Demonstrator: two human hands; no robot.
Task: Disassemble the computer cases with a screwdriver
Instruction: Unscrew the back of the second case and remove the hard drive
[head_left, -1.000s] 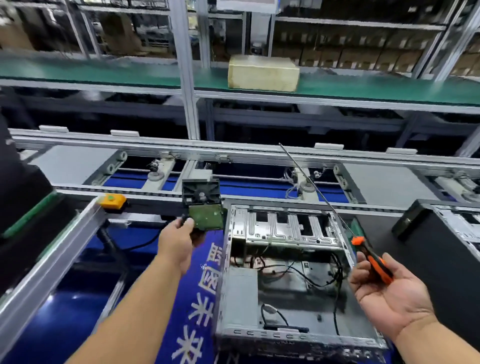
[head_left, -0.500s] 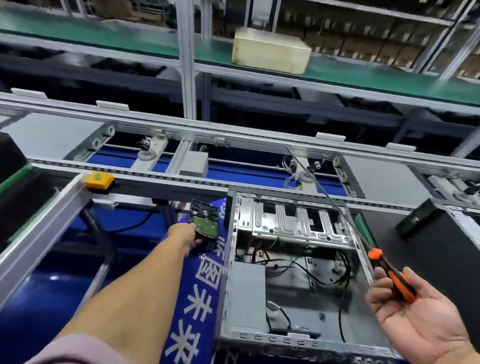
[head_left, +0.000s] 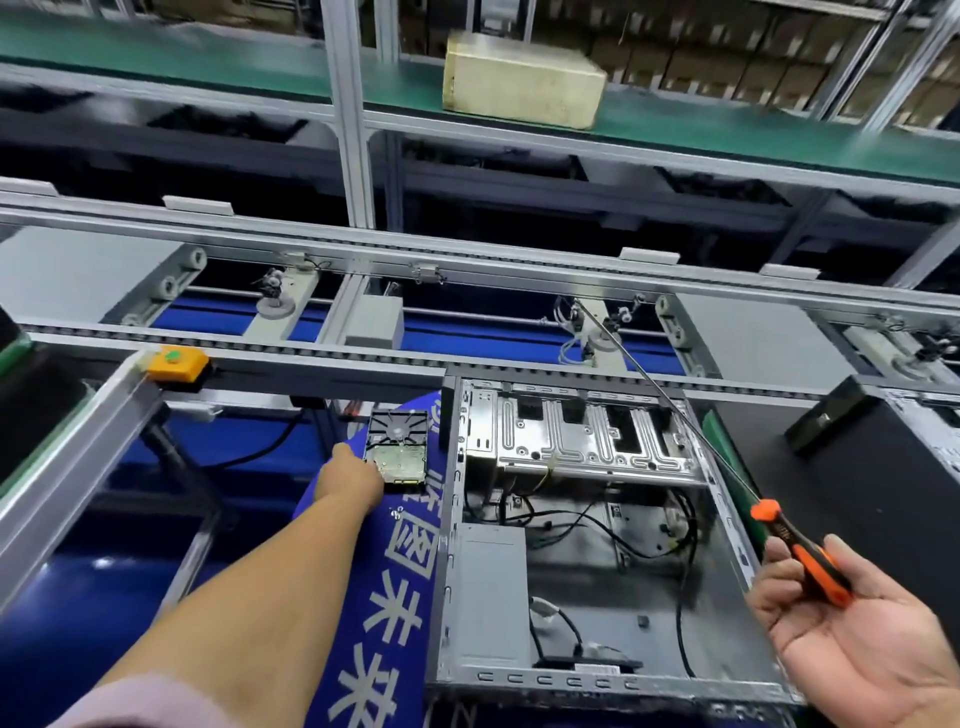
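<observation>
Left hand (head_left: 353, 475) is gripping hard drive (head_left: 397, 453) beside open computer case (head_left: 592, 535); right hand (head_left: 857, 639), palm up, fingers curling round screwdriver (head_left: 802, 553).

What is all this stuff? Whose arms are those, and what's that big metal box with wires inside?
The camera sits on a person's head, looking down, so you see their own arms. The metal box is an opened computer case being taken apart. The left hand reaches out and holds a hard drive, a part that stores files, over a blue mat. The right hand holds a long screwdriver with an orange and black handle. Behind runs a factory conveyor line.
</observation>
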